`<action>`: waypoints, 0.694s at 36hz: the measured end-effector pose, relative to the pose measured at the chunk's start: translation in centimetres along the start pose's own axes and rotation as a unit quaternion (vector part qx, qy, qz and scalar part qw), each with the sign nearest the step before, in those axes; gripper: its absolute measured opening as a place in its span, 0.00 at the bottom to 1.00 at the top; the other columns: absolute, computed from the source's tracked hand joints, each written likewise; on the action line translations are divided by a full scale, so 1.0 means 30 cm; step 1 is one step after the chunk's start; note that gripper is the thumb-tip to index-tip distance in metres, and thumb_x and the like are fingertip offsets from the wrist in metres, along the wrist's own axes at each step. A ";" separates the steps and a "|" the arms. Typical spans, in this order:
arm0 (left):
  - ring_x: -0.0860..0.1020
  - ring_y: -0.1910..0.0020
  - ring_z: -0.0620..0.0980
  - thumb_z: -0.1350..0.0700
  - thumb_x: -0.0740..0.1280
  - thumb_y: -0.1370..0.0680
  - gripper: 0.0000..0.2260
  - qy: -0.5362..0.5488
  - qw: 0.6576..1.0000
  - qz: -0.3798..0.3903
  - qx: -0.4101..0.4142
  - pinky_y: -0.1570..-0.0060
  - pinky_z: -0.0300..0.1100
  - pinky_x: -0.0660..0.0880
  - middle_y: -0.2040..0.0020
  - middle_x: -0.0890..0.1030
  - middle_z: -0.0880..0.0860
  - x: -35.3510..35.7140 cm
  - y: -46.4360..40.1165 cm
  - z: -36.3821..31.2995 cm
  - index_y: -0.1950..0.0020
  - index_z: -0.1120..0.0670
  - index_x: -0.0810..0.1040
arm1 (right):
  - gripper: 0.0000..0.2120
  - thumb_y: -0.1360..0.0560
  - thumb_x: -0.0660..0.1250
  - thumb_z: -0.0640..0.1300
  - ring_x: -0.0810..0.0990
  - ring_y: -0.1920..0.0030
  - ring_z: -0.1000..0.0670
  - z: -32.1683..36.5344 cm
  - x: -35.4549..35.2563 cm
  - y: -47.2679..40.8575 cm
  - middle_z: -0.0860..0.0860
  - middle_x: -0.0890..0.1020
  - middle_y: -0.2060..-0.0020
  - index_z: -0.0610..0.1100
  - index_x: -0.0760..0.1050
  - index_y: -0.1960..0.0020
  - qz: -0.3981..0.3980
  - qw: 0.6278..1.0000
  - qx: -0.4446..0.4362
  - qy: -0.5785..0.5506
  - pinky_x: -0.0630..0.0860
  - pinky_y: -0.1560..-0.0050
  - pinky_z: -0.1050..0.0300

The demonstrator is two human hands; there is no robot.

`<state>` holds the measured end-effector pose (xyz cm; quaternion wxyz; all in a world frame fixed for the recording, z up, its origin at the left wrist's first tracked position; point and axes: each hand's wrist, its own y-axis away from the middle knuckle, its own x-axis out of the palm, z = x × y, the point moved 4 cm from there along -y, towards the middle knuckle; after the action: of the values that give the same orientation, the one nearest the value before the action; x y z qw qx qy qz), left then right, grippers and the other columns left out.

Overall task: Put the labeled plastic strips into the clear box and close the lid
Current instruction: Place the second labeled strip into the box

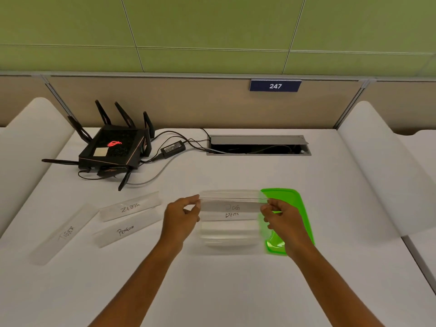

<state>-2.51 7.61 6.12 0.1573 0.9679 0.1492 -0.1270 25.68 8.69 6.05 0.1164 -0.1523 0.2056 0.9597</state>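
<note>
The clear box [230, 241] sits open on the white table, just in front of me. Over its mouth I hold a clear strip marked DOG [232, 207] level by its two ends: my left hand [182, 217] pinches the left end, my right hand [280, 219] the right end. A strip marked BEAR [232, 215] shows right below it, inside the box. The green lid [291, 208] lies flat against the box's right side, partly under my right hand. Left of the box lie strips marked ZEBRA [130, 206], PENGUIN [126, 230] and TIGER [66, 233].
A black router [113, 149] with antennas, its power brick [173, 149] and cables sit at the back left. An open cable hatch [258, 145] is set in the table behind the box. White rounded dividers [382, 166] flank the table on both sides.
</note>
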 end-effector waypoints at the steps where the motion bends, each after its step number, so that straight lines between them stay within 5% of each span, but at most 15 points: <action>1: 0.83 0.68 0.40 0.59 0.71 0.20 0.12 -0.007 1.000 0.009 -0.009 0.70 0.28 0.73 0.51 0.87 0.51 0.019 -0.005 0.006 0.37 0.50 0.84 | 0.19 0.26 0.74 0.49 0.85 0.48 0.45 -0.009 -0.004 -0.014 0.53 0.85 0.51 0.48 0.80 0.37 0.007 1.000 0.001 0.008 0.80 0.39 0.38; 7: 0.84 0.60 0.44 0.64 0.67 0.20 0.19 -0.050 0.996 0.054 -0.056 0.64 0.32 0.72 0.39 0.84 0.51 0.075 -0.011 0.034 0.30 0.50 0.79 | 0.23 0.22 0.72 0.42 0.80 0.66 0.50 -0.038 -0.016 -0.042 0.50 0.80 0.63 0.41 0.73 0.28 0.063 0.998 0.016 0.024 0.78 0.61 0.52; 10: 0.85 0.59 0.45 0.62 0.67 0.19 0.19 -0.063 0.994 0.064 -0.063 0.62 0.33 0.73 0.36 0.82 0.50 0.080 -0.012 0.040 0.28 0.50 0.77 | 0.25 0.21 0.72 0.42 0.78 0.69 0.51 -0.049 -0.019 -0.045 0.43 0.84 0.59 0.41 0.72 0.26 0.084 0.995 0.035 0.028 0.76 0.65 0.55; 22: 0.88 0.64 0.47 0.60 0.66 0.19 0.18 -0.174 0.975 0.123 -0.064 0.47 0.46 0.82 0.34 0.76 0.49 0.105 -0.008 0.080 0.32 0.46 0.76 | 0.30 0.21 0.70 0.44 0.66 0.82 0.52 -0.082 -0.006 -0.060 0.44 0.84 0.68 0.39 0.65 0.23 0.148 0.980 0.102 0.086 0.62 0.78 0.61; 25: 0.88 0.65 0.48 0.61 0.65 0.20 0.16 -0.203 0.966 0.139 -0.083 0.59 0.41 0.80 0.35 0.75 0.50 0.122 -0.009 0.070 0.34 0.48 0.76 | 0.33 0.20 0.70 0.44 0.66 0.82 0.52 -0.076 0.007 -0.069 0.44 0.84 0.69 0.37 0.61 0.21 0.167 0.974 0.111 0.106 0.61 0.79 0.63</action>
<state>0.35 8.04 3.04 0.2804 0.9165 -0.0123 -0.2850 26.63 9.57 3.24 -0.0519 -0.2027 0.3441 0.9153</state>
